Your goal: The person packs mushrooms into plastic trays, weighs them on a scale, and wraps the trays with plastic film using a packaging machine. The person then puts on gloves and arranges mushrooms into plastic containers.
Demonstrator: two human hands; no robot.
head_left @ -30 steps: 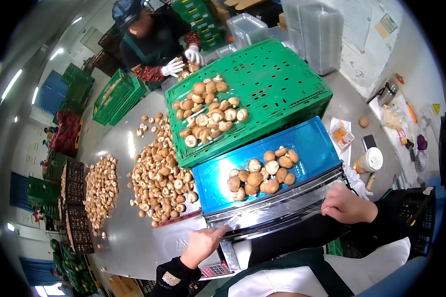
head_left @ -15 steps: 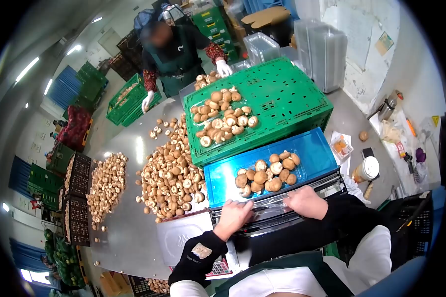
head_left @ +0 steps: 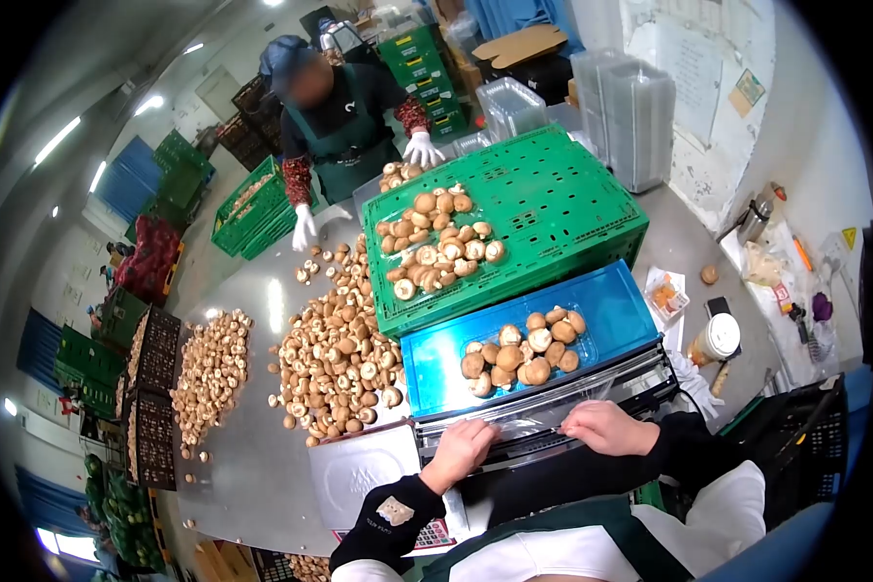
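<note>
A sheet of clear plastic film stretches between my two hands at the front edge of the wrapping machine. My left hand pinches the film's left side, fingers closed. On the other side, my right hand has its fingers closed on the film's right side. Just beyond, several brown mushrooms sit in a clear tray, its edges hard to make out, on the blue surface of the machine.
Behind the machine, an upturned green crate bears more mushrooms. A large mushroom pile lies to the left, near a scale. A cup stands at right. Across the table are a co-worker's gloved hands.
Both my hands have drawn back toward my body, pulling the film with them. The tray of mushrooms stays in place. The co-worker's gloved hands have shifted.
</note>
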